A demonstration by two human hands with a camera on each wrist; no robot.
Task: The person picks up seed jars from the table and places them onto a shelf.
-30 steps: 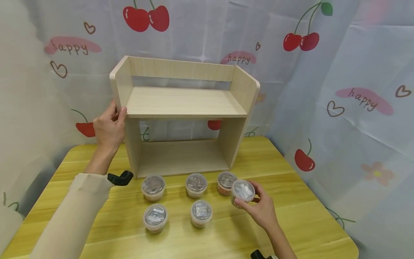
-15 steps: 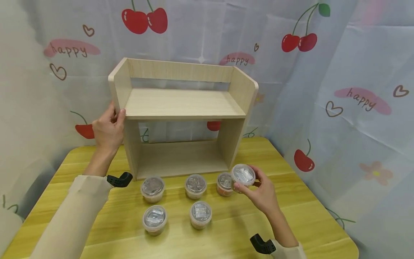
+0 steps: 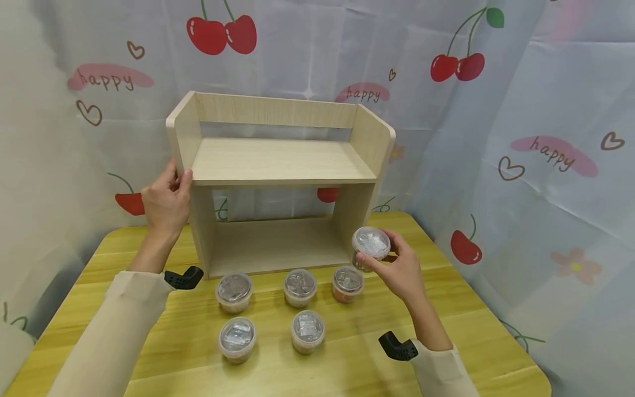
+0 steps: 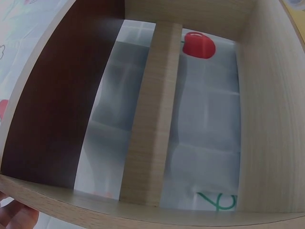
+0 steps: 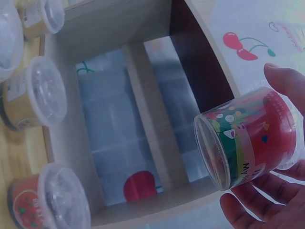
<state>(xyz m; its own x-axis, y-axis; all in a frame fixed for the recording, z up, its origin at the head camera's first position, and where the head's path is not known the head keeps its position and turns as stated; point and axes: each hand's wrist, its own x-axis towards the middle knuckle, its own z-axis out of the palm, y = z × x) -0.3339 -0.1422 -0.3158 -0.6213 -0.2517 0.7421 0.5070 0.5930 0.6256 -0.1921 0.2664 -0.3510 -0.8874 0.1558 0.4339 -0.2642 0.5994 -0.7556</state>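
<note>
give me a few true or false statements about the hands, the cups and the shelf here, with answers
1. The right hand holds a lidded cup above the table. True.
2. The left hand rests flat on the table. False: it grips the left side panel of the wooden shelf.
3. Five cups stand on the table in front of the shelf. True.
4. The top shelf board already carries two cups. False: no cup shows on it.

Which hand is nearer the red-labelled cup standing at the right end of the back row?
Right. The right hand hovers just beside that red-labelled cup; the left hand grips the shelf.
</note>
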